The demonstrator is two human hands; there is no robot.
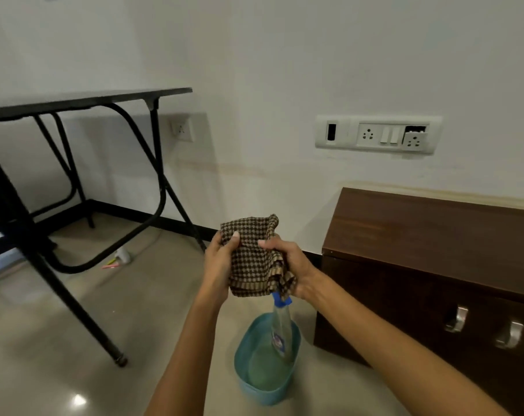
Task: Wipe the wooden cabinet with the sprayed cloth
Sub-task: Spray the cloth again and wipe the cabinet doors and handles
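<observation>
A brown-and-tan checked cloth (254,259) is held up in front of me between both hands. My left hand (220,262) grips its left edge and my right hand (290,262) bunches its right side. The dark wooden cabinet (428,235) stands against the wall to the right of my hands, apart from the cloth, with two metal handles (483,328) on its front. Below the cloth a clear spray bottle (280,328) with a blue nozzle stands in a blue plastic tub (248,385) on the floor.
A black folding table (83,100) with crossed metal legs stands at the left. A white switch and socket panel (377,135) sits on the wall above the cabinet. Small items (119,258) lie on the tiled floor under the table.
</observation>
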